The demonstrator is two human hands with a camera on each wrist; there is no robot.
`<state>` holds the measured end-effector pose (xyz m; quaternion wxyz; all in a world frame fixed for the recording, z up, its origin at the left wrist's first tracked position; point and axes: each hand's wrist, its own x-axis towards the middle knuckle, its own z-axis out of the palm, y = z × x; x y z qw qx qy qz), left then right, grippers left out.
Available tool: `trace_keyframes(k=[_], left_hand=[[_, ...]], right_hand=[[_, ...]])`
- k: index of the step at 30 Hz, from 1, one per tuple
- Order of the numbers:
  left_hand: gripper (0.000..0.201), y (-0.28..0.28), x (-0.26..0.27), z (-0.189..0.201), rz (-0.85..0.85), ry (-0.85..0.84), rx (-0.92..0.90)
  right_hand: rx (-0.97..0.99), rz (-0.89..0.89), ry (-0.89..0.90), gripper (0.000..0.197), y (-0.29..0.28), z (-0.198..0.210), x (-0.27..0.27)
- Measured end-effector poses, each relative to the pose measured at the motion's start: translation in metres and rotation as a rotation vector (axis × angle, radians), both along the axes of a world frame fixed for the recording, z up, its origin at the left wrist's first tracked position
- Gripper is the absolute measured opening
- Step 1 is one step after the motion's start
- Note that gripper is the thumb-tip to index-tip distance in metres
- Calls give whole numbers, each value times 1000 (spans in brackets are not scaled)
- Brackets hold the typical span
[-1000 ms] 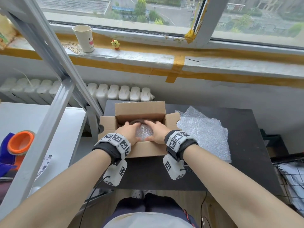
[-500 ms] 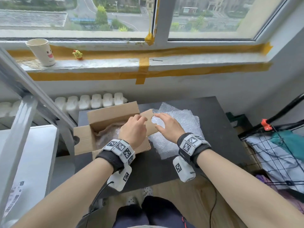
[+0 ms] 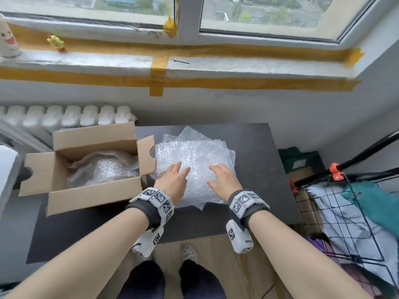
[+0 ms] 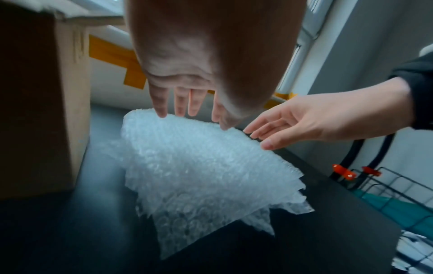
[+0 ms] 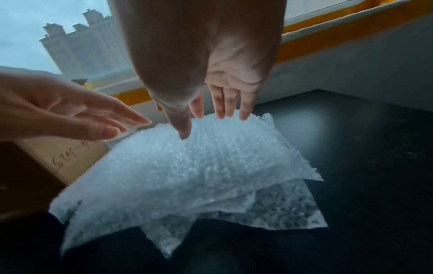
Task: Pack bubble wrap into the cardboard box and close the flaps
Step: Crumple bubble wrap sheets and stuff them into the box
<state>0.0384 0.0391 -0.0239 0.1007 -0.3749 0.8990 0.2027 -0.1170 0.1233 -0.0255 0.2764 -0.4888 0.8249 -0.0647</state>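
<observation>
The black rectangular tabletop (image 3: 259, 169) fills the middle of the head view, and everything you need lies on it. At centre left stands the open brown cardboard box (image 3: 90, 197), all its flaps (image 3: 146, 156) splayed outward, with one crumpled piece of bubble wrap (image 3: 103, 167) already lying inside. Just right of the box, at the centre of the frame, lies the loose stack of clear bubble wrap sheets (image 3: 194, 154); its left edge runs just beside, perhaps touching, the box's right flap.

You are in the packing step: one piece is in, and you are going for the next from the stack, so the flaps must wait.

Your left hand (image 3: 172, 182) lies over the lower left part of the stack and your right hand (image 3: 224, 180) over the lower right, both with fingers straight and spread, grasping nothing. The wrist views are blurred, so I cannot tell for sure whether the fingertips (image 4: 161, 111) press the top sheet or sit just above it; they look to be at its far edge.

The next move calls for you to pinch only the top sheet, since the layers lie fanned and may cling together. Gather it loosely, carry it leftward over the right flap, and press it down beside the piece already inside.
</observation>
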Motion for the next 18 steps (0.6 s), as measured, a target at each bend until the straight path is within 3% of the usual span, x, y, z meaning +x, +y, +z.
trace_keyframes(k=[9,13,18], left_hand=[[62,-6,-18,-41,82,-224,11],[53,-1,-21,-47,87,-101,-50],[35,1,-23,-48,98,-68,-118]], right_hand=[[101,107,59,79,-9,-39,-21],[69,116,85,75,-11,-43,-19],[-12,150,115,55,-11,-40,-17]])
